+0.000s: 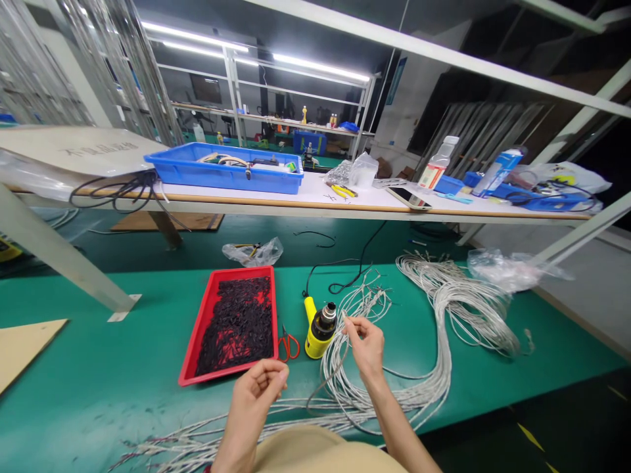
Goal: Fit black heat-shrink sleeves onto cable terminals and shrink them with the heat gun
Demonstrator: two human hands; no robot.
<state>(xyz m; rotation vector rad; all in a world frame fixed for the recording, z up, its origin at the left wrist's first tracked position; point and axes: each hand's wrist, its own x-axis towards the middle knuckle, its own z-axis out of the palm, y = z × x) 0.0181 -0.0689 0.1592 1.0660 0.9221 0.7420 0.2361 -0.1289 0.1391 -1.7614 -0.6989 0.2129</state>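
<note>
My left hand point(257, 397) is closed in a pinch just in front of the red tray point(185, 373); anything between its fingertips is too small to make out. Inside the tray lie many short black pieces point(236, 322), like cut tubing. To the right, my right hand point(367, 345) pinches what looks like a thin white cable beside the nozzle of a yellow and black heat gun point(318, 343), which stands upright. A coiled bundle of white cables point(340, 387) runs beneath and around this hand. Red-handled scissors point(290, 346) rest between tray and heat gun.
A larger cable coil point(448, 295) spreads on the green table point(133, 355) at right. A black cord point(362, 253) trails behind the heat gun. Above runs a shelf point(315, 200) with a blue tray point(221, 177), yellow pliers point(342, 191), a phone point(410, 198) and a bottle point(438, 164).
</note>
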